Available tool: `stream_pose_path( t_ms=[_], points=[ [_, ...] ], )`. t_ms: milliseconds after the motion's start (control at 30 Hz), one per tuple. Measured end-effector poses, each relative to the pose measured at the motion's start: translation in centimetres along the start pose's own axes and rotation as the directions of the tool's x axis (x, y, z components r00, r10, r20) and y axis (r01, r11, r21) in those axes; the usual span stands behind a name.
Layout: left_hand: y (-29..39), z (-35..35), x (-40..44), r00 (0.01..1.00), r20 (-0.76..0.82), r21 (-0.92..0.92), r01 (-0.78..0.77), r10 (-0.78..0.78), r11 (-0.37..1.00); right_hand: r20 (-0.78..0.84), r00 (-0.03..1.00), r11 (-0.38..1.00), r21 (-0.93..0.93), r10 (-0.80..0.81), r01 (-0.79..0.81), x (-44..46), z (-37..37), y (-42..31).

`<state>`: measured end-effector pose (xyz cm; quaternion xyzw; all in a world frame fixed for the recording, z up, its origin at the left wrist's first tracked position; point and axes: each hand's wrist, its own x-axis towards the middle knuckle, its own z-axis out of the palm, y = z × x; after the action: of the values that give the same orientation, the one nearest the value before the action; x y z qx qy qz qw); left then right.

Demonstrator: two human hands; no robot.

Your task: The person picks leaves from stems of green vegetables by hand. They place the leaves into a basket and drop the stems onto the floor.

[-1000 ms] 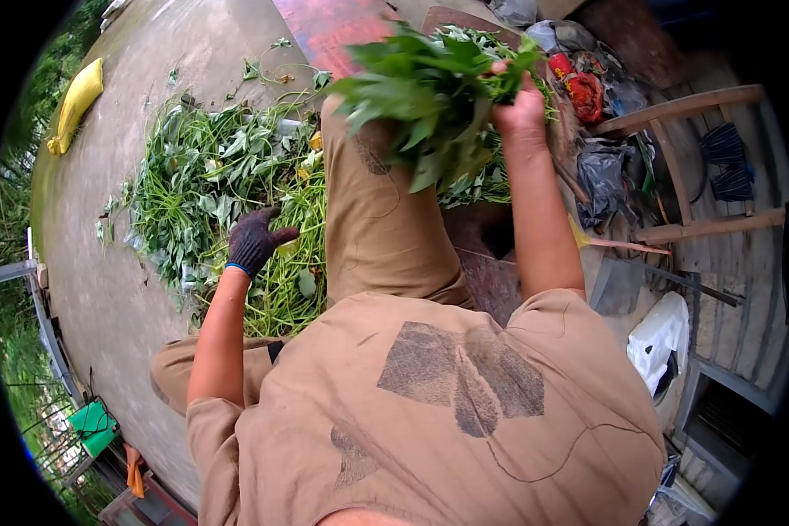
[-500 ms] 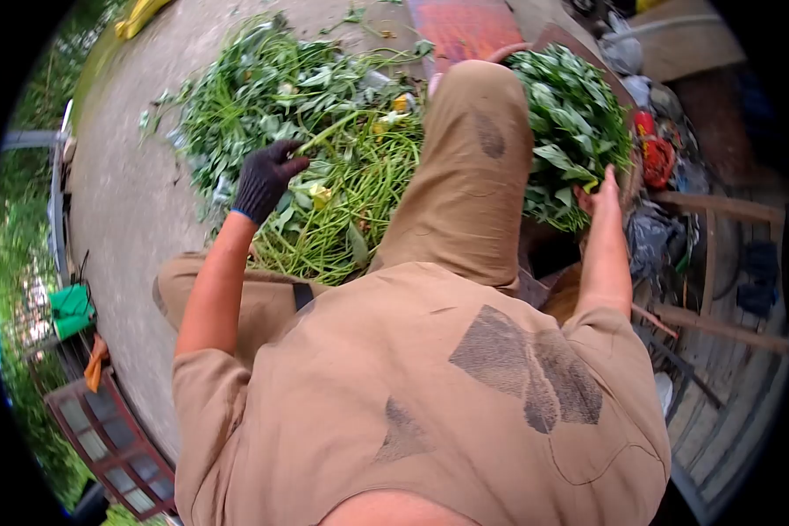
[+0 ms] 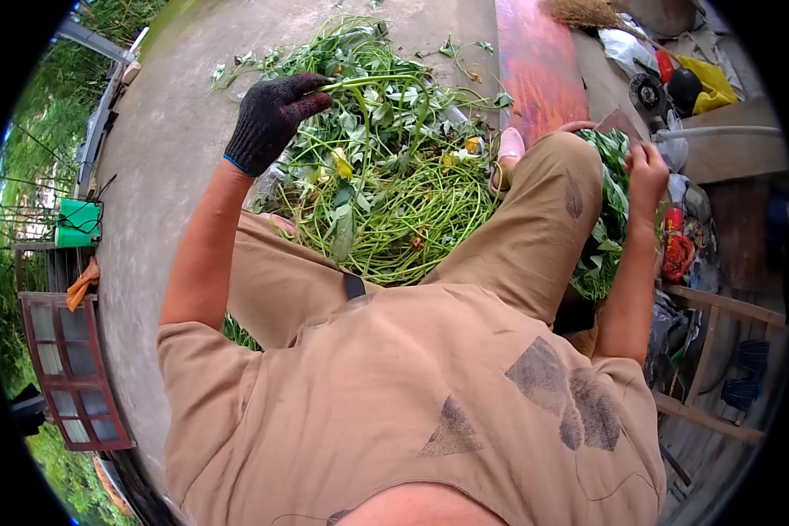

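Note:
My left hand (image 3: pixel 276 123), in a dark knitted glove, pinches the end of a long green stem (image 3: pixel 381 79) above the leaf pile. Long vines and leaves (image 3: pixel 412 215) lie heaped between my legs. On the right, my bare right hand (image 3: pixel 647 180) has its fingers closed beside a brown flat piece (image 3: pixel 621 124); what it holds is too small to make out. Cut leafy greens (image 3: pixel 598 254) are bunched beyond my right knee, partly hidden by the knee and forearm.
A red-orange board (image 3: pixel 543 70) lies ahead on the concrete floor (image 3: pixel 149 175). At the right are a broom head (image 3: pixel 583 10), a yellow bag (image 3: pixel 710 85), plastic bags and a wooden frame (image 3: pixel 710 351). A green box (image 3: pixel 77 223) and a paned window frame (image 3: pixel 74 373) are at the left.
The bunch of leaves once in my right hand now lies among the greens at the right. My left hand has risen with a stem pinched in it. The view has swung rightward.

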<state>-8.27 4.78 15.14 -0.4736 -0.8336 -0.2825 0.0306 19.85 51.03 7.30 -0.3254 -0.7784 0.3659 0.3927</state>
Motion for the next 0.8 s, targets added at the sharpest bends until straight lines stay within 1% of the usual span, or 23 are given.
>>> stream_pose_path(
  t_ms=[33, 67, 100, 133, 167, 200, 233, 267, 300, 333, 400, 433, 500, 533, 567, 600, 633, 667, 700, 733, 800],
  points=[
    [0.8, -1.0, 0.1, 0.994, -0.013, 0.077, -0.108, 0.11, 0.991, 0.11, 0.984, 0.989, -0.025, -0.14, 0.144, 0.3, 2.6, -2.7],
    [1.5, -2.0, 0.1, 0.993, -0.021, 0.091, -0.116, 0.119, 0.989, 0.187, 0.973, 0.991, 0.032, -0.134, 0.131, -0.9, 5.5, -7.1],
    [2.3, -2.9, 0.1, 0.992, -0.028, 0.108, -0.123, 0.127, 0.987, 0.272, 0.899, 0.939, 0.055, -0.343, 0.341, -1.1, 9.0, -8.1],
    [2.9, -3.7, 0.1, 0.99, -0.034, 0.124, -0.13, 0.135, 0.984, 0.384, 0.826, 0.91, 0.127, -0.412, 0.395, -2.3, 11.8, -10.5],
    [3.5, -4.4, 0.0, 0.988, -0.033, 0.108, -0.149, 0.153, 0.983, 0.44, 0.759, 0.877, 0.249, -0.48, 0.41, -4.1, 14.3, -12.8],
    [3.9, -5.2, 0.0, 0.992, -0.026, 0.071, -0.12, 0.122, 0.99, 0.483, 0.683, 0.835, 0.368, -0.548, 0.41, -5.6, 16.4, -14.3],
    [4.3, -5.9, -0.1, 0.996, -0.018, 0.032, -0.089, 0.089, 0.996, 0.617, 0.615, 0.87, 0.385, -0.49, 0.308, -6.5, 18.3, -14.5],
    [4.3, -6.5, -0.4, 0.998, -0.01, -0.009, -0.055, 0.055, 0.998, 0.738, 0.52, 0.902, 0.38, -0.429, 0.205, -7.3, 20.1, -14.2],
    [3.5, -6.9, -0.7, 0.998, -0.028, 0.049, -0.063, 0.064, 0.997, 0.757, 0.479, 0.895, 0.39, -0.444, 0.214, -7.9, 21.1, -14.0],
    [2.5, -7.2, -0.9, 0.998, -0.029, 0.123, -0.054, 0.058, 0.991, 0.776, 0.5, 0.922, 0.348, -0.386, 0.172, -8.8, 21.3, -14.6],
    [-0.1, -7.2, -1.4, 0.999, -0.023, 0.263, -0.032, 0.04, 0.964, 0.762, 0.555, 0.884, 0.458, -0.336, -0.093, -10.5, 22.6, -12.7],
    [-1.5, -6.6, -1.7, 0.998, -0.055, 0.39, 0.019, 0.002, 0.921, 0.804, 0.535, 0.892, 0.412, -0.259, -0.187, -11.1, 22.2, -12.8],
    [-4.3, -4.3, -3.2, 0.982, -0.188, 0.479, 0.072, 0.022, 0.875, 0.871, 0.482, 0.884, 0.299, -0.099, -0.359, -12.1, 20.9, -13.0],
    [-5.7, -2.9, -3.9, 0.967, -0.251, 0.516, 0.099, 0.039, 0.851, 0.888, 0.457, 0.875, 0.263, -0.055, -0.406, -12.3, 21.4, -12.3],
    [-6.9, -1.3, -4.5, 0.953, -0.301, 0.453, 0.169, -0.029, 0.875, 0.902, 0.431, 0.865, 0.222, -0.006, -0.451, -12.6, 22.0, -10.9],
    [-6.7, 0.2, -4.8, 0.931, -0.352, 0.372, 0.236, -0.099, 0.898, 0.914, 0.403, 0.851, 0.179, 0.042, -0.494, -12.9, 22.4, -9.9],
    [-6.9, 2.1, -5.3, 0.897, -0.335, 0.109, 0.341, -0.289, 0.934, 0.913, 0.401, 0.847, 0.151, 0.079, -0.509, -13.0, 22.5, -9.7],
    [-7.2, 4.0, -5.7, 0.845, -0.271, -0.155, 0.436, -0.462, 0.887, 0.912, 0.402, 0.852, 0.147, 0.079, -0.502, -13.0, 22.6, -9.5],
    [-7.0, 5.7, -6.0, 0.823, -0.144, -0.324, 0.486, -0.55, 0.812, 0.913, 0.401, 0.858, 0.146, 0.075, -0.493, -13.0, 22.8, -9.4],
    [-6.7, 7.2, -6.2, 0.794, -0.005, -0.472, 0.533, -0.607, 0.702, 0.914, 0.399, 0.862, 0.147, 0.069, -0.485, -13.1, 23.0, -9.5],
    [-5.8, 10.2, -6.5, 0.759, -0.042, -0.428, 0.574, -0.649, 0.698, 0.909, 0.413, 0.872, 0.163, 0.049, -0.461, -13.5, 22.9, -10.2]
  ],
)
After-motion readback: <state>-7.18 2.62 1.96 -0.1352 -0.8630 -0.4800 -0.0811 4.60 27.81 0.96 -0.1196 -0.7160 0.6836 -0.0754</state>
